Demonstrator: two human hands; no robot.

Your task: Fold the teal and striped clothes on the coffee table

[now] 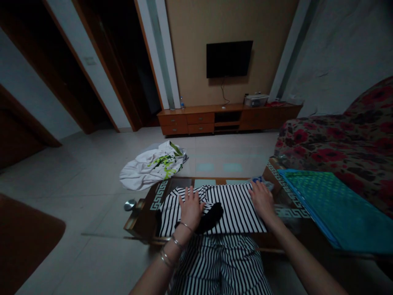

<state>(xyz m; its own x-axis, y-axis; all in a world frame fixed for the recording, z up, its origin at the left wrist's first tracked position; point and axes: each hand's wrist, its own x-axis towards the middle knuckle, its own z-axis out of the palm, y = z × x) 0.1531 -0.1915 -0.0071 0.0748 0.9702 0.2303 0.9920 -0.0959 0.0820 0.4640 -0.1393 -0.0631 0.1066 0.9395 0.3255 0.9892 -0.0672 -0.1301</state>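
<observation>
A black-and-white striped shirt (236,203) lies flat across the low glass-topped table (141,217) in front of me. Its black neckline or cuff (211,218) shows near the middle. My left hand (190,207) rests on the left part of the shirt with fingers spread, and bracelets circle that wrist. Over the right end of the cloth lies my right hand (262,198), palm down and fingers stretched out. Neither hand grips anything. Part of the fabric is hidden beneath both hands.
White clothing with green print (144,168) drapes over the table's far left corner. A folded teal item (340,209) lies at the right, beside a flowered sofa (325,139). Further back stand a wooden TV cabinet (201,119) and a wall television (229,59). A brown wooden piece (27,237) is at left.
</observation>
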